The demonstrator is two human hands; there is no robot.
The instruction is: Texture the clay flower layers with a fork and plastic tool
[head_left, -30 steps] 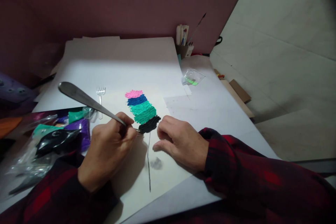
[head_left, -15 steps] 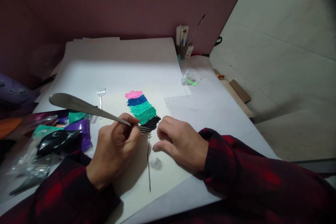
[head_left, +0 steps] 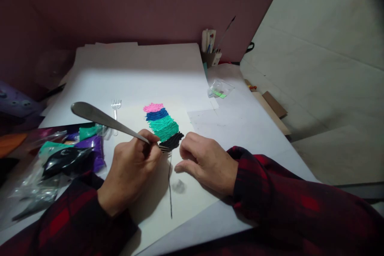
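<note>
Plastic packets [head_left: 94,152], near left, are containing black material [head_left: 64,162], far holder [head_left: 207,58] is holding pens [head_left: 211,42], left hand [head_left: 130,176] is clasping metal fork [head_left: 109,122], tines [head_left: 165,149] at black patch [head_left: 173,141] between hands, half-open right hand [head_left: 208,163] is holding nothing visible.

1. The ridged strip [head_left: 164,127] ran from pink at its far end through dark blue and green to black at its near end.
2. The fork [head_left: 108,121] was silver-grey.
3. The paper [head_left: 156,224] was cream, marked by a dark line [head_left: 171,194] and a grey patch [head_left: 179,186].
4. Both sleeves [head_left: 276,180] bore red-and-black checks.
5. At left, packets [head_left: 96,150] showed black, purple and green.
6. The far wall [head_left: 144,4] was dull maroon.
</note>
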